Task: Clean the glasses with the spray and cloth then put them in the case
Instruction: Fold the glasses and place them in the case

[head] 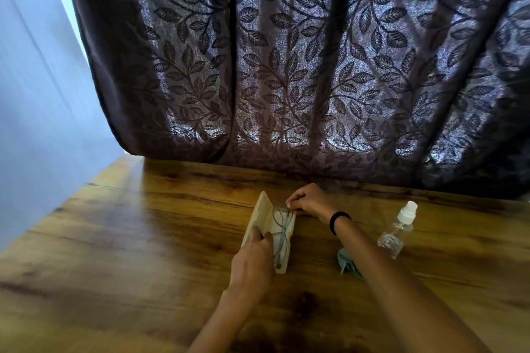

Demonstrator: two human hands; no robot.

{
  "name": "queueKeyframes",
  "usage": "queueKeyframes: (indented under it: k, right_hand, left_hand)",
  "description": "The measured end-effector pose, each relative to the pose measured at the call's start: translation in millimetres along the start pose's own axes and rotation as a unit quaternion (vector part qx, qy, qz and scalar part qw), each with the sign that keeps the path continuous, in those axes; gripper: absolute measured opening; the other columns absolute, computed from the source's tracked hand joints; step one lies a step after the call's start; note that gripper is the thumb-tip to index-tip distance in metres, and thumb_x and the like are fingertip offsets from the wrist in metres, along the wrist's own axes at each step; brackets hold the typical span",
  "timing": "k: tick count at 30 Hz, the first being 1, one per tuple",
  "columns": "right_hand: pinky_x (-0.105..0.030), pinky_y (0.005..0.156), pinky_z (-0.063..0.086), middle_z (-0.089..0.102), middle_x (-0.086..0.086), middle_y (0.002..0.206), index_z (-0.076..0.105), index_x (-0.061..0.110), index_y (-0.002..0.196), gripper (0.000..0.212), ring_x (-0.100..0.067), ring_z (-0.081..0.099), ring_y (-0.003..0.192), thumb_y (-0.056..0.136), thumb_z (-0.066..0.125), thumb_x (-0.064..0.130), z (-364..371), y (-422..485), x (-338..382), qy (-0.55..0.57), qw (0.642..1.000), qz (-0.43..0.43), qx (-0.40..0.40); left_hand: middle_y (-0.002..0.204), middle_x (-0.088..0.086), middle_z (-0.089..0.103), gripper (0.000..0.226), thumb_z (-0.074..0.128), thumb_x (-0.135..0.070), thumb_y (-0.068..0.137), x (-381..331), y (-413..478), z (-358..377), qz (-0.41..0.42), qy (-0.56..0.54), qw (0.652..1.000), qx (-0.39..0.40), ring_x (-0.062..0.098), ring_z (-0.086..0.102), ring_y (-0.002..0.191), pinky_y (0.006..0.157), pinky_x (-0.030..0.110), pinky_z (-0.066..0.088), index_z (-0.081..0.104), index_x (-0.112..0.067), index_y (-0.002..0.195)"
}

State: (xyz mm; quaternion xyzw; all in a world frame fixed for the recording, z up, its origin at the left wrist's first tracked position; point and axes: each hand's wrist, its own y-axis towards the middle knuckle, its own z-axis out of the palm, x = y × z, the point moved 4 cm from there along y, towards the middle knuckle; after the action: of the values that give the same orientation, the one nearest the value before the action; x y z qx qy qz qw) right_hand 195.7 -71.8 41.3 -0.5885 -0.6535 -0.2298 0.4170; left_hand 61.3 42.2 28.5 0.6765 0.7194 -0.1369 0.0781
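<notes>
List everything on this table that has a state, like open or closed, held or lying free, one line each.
case: open, lid raised, lying on the table.
glasses: lying inside the case.
left hand: gripping the case's near end.
right hand: pinching the glasses at the far end.
spray bottle: upright, capped, untouched.
cloth: crumpled, lying free beside the right forearm.
curtain: drawn shut.

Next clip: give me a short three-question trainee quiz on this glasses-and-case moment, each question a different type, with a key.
1. True or false: the glasses lie in the open case.
2. Which hand steadies the case's near end: A) left hand B) right hand?
3. Fill in: the cloth lies on the table between the case and the ____.

Key: 1 true; 2 A; 3 spray bottle.
</notes>
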Motion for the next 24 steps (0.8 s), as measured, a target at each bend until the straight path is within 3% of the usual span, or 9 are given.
queueKeyframes:
  k: [4, 12, 16, 18, 24]
  right_hand:
    - [-0.028, 0.071, 0.056, 0.062, -0.002, 0.067, 0.069, -0.006, 0.084, 0.008, -0.012, 0.060, 0.066, 0.082, 0.063, 0.000, -1, -5, -4, 0.013, 1.000, 0.005, 0.001]
    - [-0.037, 0.079, 0.055, 0.064, -0.002, 0.068, 0.066, -0.015, 0.085, 0.017, -0.013, 0.059, 0.066, 0.081, 0.064, 0.001, 0, -13, -9, 0.006, 0.999, -0.010, -0.039]
    - [-0.023, 0.065, 0.050, 0.070, -0.024, 0.093, 0.069, -0.008, 0.083, 0.009, -0.018, 0.059, 0.074, 0.080, 0.064, -0.002, 3, -18, -7, -0.015, 0.999, -0.012, -0.044]
    - [-0.013, 0.056, 0.042, 0.069, -0.024, 0.097, 0.069, -0.008, 0.086, 0.011, -0.011, 0.055, 0.067, 0.079, 0.063, -0.004, 4, -18, -6, -0.019, 0.999, -0.013, -0.046]
    - [-0.012, 0.054, 0.039, 0.071, -0.021, 0.095, 0.070, -0.005, 0.086, 0.010, -0.008, 0.053, 0.064, 0.079, 0.066, 0.001, 5, -20, -11, -0.008, 0.997, -0.022, -0.073]
  left_hand:
    - [0.144, 0.009, 0.025, 0.052, 0.054, -0.012, 0.088, -1, -1, 1, 0.014, 0.016, 1.000, 0.013, 0.027, 0.044, 0.124, 0.098, 0.037, 0.046, 0.034, -0.014, 0.135]
    - [0.143, 0.009, 0.025, 0.053, 0.054, -0.017, 0.090, 0, 2, 7, 0.041, 0.021, 0.999, 0.017, 0.026, 0.038, 0.128, 0.102, 0.038, 0.042, 0.030, -0.013, 0.138]
    - [0.143, 0.008, 0.026, 0.045, 0.048, -0.027, 0.093, 2, 2, 9, 0.045, -0.005, 0.999, 0.013, 0.025, 0.036, 0.129, 0.103, 0.037, 0.038, 0.037, -0.015, 0.134]
    - [0.142, 0.007, 0.027, 0.041, 0.045, -0.032, 0.093, 2, 2, 9, 0.038, -0.019, 0.999, 0.007, 0.024, 0.037, 0.128, 0.103, 0.037, 0.039, 0.041, -0.015, 0.130]
    - [0.139, 0.006, 0.029, 0.041, 0.046, -0.034, 0.092, 1, 2, 10, 0.038, -0.027, 0.999, -0.001, 0.024, 0.039, 0.125, 0.100, 0.038, 0.044, 0.042, -0.015, 0.128]
